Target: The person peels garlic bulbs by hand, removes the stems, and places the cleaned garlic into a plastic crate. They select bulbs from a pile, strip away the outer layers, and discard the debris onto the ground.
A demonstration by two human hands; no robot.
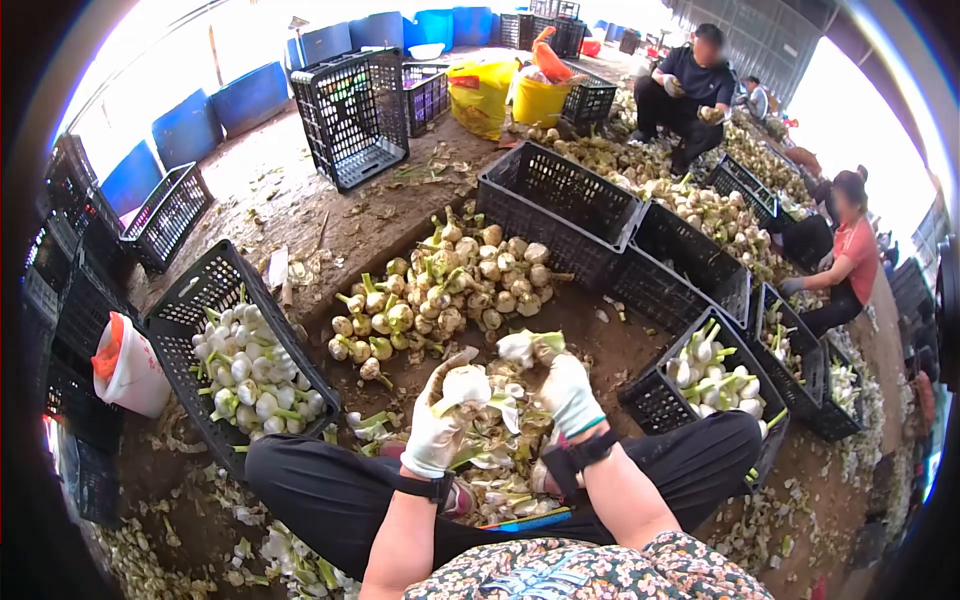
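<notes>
My left hand [434, 432], in a dirty white glove, is closed around a white garlic bulb [466, 386] above my lap. My right hand [572, 398], gloved too, pinches a pale, greenish-white piece of garlic skin [519, 346] to the right of the bulb. The two hands are a little apart. Beyond them lies a heap of unpeeled garlic bulbs [455, 285] with short stalks and soil on them. Loose garlic skins [500, 497] cover the ground between my legs.
A black crate [172, 330] of cleaned garlic stands at left, another crate [665, 408] at right. Black crates [540, 215] form a row beyond the heap. Two people, one in dark clothes [690, 90] and one in a red shirt [850, 255], sit by more garlic. A white bucket [140, 375] stands far left.
</notes>
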